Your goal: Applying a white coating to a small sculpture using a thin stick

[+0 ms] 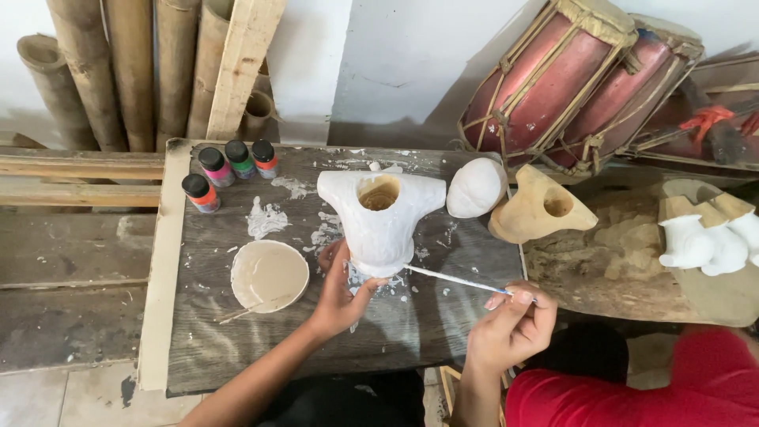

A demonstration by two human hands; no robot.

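A white-painted carved torso [381, 213] with a hollow neck stands upright near the middle of the dark wooden table [198, 348]. The left hand [341, 289] grips its near lower edge, fingers curled around it. The right hand [512, 324] pinches a thin brush [455, 280], whose tip touches the torso's lower right side. A bowl of white paint [269, 275] sits just left, four small paint bottles [228, 171] farther left, and a white oval piece [475, 188] lies to the right.

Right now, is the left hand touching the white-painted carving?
Touching: the head view shows the left hand gripping the base of the white carving, fingers against its underside.
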